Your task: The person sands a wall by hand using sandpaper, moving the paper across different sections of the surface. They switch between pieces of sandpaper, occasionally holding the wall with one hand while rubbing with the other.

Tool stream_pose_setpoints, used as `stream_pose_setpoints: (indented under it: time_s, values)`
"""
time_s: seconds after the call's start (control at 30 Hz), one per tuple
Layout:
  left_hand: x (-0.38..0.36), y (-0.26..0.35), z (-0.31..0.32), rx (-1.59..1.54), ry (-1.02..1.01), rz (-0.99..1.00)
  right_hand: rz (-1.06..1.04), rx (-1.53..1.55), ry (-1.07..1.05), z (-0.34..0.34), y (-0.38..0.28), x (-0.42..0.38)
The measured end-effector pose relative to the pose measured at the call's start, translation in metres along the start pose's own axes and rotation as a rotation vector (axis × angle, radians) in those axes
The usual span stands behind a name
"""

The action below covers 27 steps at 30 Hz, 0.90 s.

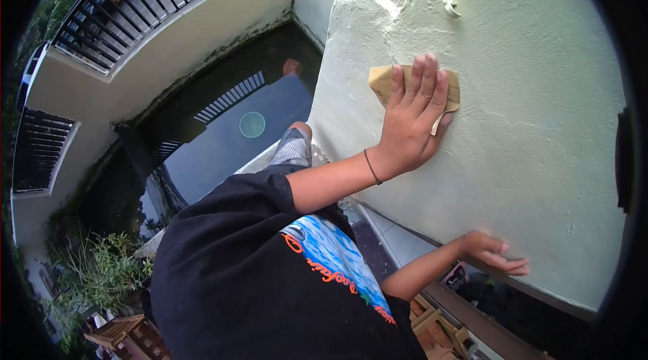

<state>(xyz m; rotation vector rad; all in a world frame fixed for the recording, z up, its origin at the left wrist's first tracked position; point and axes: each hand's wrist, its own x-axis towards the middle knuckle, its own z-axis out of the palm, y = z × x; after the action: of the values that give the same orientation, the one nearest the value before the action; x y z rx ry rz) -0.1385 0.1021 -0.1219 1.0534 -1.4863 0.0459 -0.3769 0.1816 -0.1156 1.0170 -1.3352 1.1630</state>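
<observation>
My left hand point(413, 117) lies back up against the pale green wall surface point(533, 124), fingers pointing up the picture. It holds a folded piece of tan paper, apparently sandpaper point(382, 82), flat on that surface. One corner of the paper curls out near the thumb. Lower right, my right hand point(496, 253) rests at the edge of the same surface, its fingers loosely apart and nothing visible in them. A small hook-like fitting point(451, 8) sticks out above my left hand.
Dark water point(223, 151) lies below on the left, with a round greenish shape in it. Railings point(135, 9) top the far wall. Plants point(108, 269) and a wooden object point(128, 334) stand lower left. Wooden pieces point(439, 333) lie beneath my right arm.
</observation>
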Motion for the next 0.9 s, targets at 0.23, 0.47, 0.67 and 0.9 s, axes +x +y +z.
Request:
stream_pose_setpoints:
  time_s: [0.23, 0.47, 0.67, 0.9]
  values:
    - [-0.016, 0.024, 0.011, -0.069, -0.073, 0.129, 0.02, -0.006, -0.004, -0.001, -0.003, 0.001]
    - [0.024, 0.013, 0.005, -0.12, 0.135, -0.042, 0.03, -0.032, -0.014, -0.002, 0.0, 0.0]
    - [-0.004, -0.003, 0.002, 0.002, 0.019, 0.051, 0.016, -0.024, 0.017, 0.001, -0.003, 0.002]
    - [0.002, 0.038, 0.01, -0.16, -0.034, 0.104, 0.041, -0.048, -0.001, -0.001, -0.005, 0.0]
